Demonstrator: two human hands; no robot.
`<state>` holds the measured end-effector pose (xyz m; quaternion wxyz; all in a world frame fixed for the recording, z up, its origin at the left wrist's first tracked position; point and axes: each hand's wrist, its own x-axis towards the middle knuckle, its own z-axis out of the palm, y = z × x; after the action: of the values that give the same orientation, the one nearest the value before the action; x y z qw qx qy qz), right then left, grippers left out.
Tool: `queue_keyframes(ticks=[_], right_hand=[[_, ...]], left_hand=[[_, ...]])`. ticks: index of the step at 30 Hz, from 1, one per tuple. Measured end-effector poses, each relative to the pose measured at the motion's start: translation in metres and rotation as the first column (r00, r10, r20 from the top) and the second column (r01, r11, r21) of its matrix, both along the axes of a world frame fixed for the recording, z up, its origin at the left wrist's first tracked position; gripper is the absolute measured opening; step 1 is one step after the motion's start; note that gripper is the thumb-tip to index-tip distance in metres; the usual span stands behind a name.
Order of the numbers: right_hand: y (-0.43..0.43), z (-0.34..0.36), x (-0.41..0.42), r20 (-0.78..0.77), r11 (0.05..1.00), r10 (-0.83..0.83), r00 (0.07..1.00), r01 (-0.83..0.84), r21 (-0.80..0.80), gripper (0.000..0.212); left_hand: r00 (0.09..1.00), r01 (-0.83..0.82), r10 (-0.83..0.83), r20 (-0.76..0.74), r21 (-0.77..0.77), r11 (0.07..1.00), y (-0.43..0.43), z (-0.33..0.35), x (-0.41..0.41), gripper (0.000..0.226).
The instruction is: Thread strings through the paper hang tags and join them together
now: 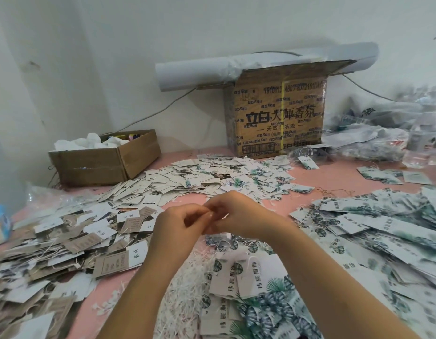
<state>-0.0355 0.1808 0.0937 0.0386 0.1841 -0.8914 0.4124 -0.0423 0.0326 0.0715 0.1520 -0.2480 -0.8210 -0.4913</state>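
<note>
My left hand [180, 225] and my right hand [236, 216] meet above the middle of the pink table, fingertips pinched together on something thin that I cannot make out, likely a string. Two leaf-print hang tags [239, 277] hang or lie just below my hands. A heap of white strings [187, 282] lies under my forearms. Leaf-print tags [383, 231] spread over the right side. Brown and white tags [65, 241] cover the left. A further mixed pile of tags [212, 177] sits beyond my hands.
A large printed cardboard box [278, 113] stands at the back with a white paper roll [261, 64] on top. A small open carton [107, 157] sits back left. Clear plastic bags [383, 128] crowd the back right. A blue and white packet [0, 223] lies at the left edge.
</note>
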Motion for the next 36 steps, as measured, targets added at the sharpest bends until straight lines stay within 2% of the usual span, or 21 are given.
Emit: queue_keyframes(ticks=[3, 9, 12, 15, 18, 23, 30, 34, 36], right_hand=[[0.004, 0.002, -0.001, 0.001, 0.996, -0.013, 1.000, 0.013, -0.093, 0.010], [0.014, 0.006, -0.001, -0.025, 0.991, -0.069, 0.997, 0.066, -0.113, 0.012], [0.012, 0.006, 0.002, 0.023, 0.994, 0.041, 0.999, -0.038, -0.103, 0.018], [0.001, 0.000, 0.002, 0.021, 0.989, 0.125, 0.992, -0.123, -0.085, 0.026], [-0.005, -0.005, -0.001, -0.029, 0.985, 0.072, 0.997, -0.076, -0.155, 0.016], [0.005, 0.000, -0.002, -0.034, 0.966, -0.023, 0.999, 0.013, -0.258, 0.018], [0.027, 0.011, 0.002, -0.017, 0.876, -0.130, 0.991, 0.107, -0.470, 0.014], [0.037, 0.012, 0.002, -0.001, 0.863, -0.202, 0.979, 0.178, -0.473, 0.019], [0.041, 0.011, 0.000, 0.034, 0.883, -0.219, 0.975, 0.213, -0.418, 0.021]], left_hand=[[0.999, 0.027, -0.026, -0.025, 0.054, 0.998, 0.001, 0.005, 0.004, 0.016], [0.998, 0.005, -0.001, -0.056, 0.065, 0.998, 0.000, 0.007, 0.006, 0.019], [0.999, -0.007, 0.011, -0.044, 0.081, 0.997, 0.000, 0.007, 0.006, 0.009], [0.999, -0.003, 0.006, -0.035, 0.092, 0.996, 0.002, 0.009, 0.007, 0.018], [0.999, -0.018, 0.021, -0.044, 0.078, 0.997, 0.003, 0.012, 0.007, 0.025], [0.997, -0.052, 0.058, -0.046, 0.111, 0.992, -0.001, 0.013, 0.005, 0.026], [0.998, -0.060, 0.061, -0.022, 0.059, 0.996, -0.003, 0.007, 0.002, 0.026], [0.997, -0.071, 0.071, 0.002, 0.059, 0.996, -0.005, 0.004, 0.000, 0.023], [0.997, -0.074, 0.073, 0.006, 0.061, 0.995, -0.004, 0.003, -0.001, 0.023]])
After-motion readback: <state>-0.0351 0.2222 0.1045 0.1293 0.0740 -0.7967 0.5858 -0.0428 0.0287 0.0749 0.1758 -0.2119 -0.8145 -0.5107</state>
